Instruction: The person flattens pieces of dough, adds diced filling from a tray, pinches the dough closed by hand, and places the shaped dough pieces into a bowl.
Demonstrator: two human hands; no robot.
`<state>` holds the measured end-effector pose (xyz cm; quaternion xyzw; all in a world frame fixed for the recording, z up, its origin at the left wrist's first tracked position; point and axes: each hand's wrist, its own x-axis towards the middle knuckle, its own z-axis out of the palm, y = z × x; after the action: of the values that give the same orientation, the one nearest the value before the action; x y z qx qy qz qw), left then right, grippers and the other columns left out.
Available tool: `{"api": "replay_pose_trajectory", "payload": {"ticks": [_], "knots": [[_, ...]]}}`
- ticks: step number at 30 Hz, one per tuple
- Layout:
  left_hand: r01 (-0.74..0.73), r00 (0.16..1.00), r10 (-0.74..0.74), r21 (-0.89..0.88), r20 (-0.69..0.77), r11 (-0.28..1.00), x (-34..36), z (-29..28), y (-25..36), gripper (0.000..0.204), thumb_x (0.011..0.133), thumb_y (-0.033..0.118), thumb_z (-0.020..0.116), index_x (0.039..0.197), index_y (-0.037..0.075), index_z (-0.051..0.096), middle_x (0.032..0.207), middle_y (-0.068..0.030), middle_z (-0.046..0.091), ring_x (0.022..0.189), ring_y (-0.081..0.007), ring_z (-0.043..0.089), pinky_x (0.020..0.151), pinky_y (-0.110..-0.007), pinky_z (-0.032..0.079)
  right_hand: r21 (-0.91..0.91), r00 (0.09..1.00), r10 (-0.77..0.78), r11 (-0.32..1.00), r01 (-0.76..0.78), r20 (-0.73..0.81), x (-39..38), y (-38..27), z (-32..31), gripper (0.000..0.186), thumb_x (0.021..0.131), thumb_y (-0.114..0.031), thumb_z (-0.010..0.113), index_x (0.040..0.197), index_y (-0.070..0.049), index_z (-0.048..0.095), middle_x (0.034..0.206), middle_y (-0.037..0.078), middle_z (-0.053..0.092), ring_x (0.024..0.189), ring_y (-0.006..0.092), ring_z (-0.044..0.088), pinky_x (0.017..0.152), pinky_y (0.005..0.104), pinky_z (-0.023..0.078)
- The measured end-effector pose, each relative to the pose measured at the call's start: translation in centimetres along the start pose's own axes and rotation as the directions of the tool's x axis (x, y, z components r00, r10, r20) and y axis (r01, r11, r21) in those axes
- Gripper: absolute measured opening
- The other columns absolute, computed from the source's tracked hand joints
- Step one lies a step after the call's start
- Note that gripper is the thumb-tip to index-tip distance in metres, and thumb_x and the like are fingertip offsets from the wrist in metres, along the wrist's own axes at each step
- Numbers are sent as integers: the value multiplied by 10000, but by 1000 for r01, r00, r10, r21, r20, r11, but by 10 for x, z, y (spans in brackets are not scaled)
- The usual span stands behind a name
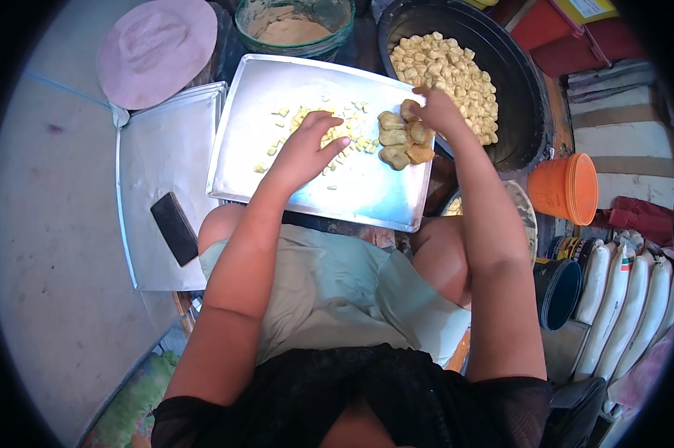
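A shiny metal tray (307, 78) rests across my lap, with small pale-yellow cubes (367, 142) scattered over its middle. My left hand (311, 145) hovers over the cubes, thumb and fingers apart, holding nothing that shows. Several flattened tan dough pieces (397, 138) sit close together along the tray's right side. At the upper end of that group, my right hand (438, 112) has its fingers on a browner dough piece (409, 110). Beyond the right hand stands a big black tub (512, 97) with many small dough lumps (445, 71) heaped in it.
Behind the tray is a green-rimmed tub (337, 41) of tan powder. To the left, a pinkish round lid (154, 52) and a black phone (174, 228) lie on metal trays (161, 157). An orange bucket (561, 187) and several white filled bags (624, 299) stand at right.
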<state>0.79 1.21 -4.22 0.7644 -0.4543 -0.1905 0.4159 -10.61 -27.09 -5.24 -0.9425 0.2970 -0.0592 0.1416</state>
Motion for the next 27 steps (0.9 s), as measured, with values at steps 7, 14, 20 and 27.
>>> {"api": "replay_pose_trajectory", "payload": {"ticks": [7,14,20,27], "knots": [[114,993,-107,-227,45,967,4,2,4,462,894,362,599,1195,12,569,1212,-154,543,1135,-263,541,937,-340,444,327,998,-36,945,18,48,-3,-39,0,485,742,-266,761,1133,-78,543,996,110,640,958,239,618,787,355,488],[265,905,-390,-940,167,213,4,5,9,385,933,144,469,1294,9,480,1132,-135,554,943,-218,588,823,-324,501,563,952,-176,827,6,249,5,-78,13,284,866,-248,645,1101,-90,634,985,49,644,911,178,600,835,307,451],[140,918,-396,-958,30,252,6,2,-1,407,864,-12,451,1268,-12,499,1144,-151,542,984,-224,576,840,-325,498,-70,974,-205,978,199,-97,-16,-62,67,275,832,-208,612,1093,-136,655,973,97,640,959,262,604,883,408,426],[102,912,-411,-970,3,220,6,-3,-8,379,860,-22,499,1237,10,524,1172,-136,543,1028,-215,559,897,-339,468,474,991,-104,879,52,86,-6,-67,51,204,764,-198,722,840,-77,577,764,45,625,715,203,616,655,341,470]]}}
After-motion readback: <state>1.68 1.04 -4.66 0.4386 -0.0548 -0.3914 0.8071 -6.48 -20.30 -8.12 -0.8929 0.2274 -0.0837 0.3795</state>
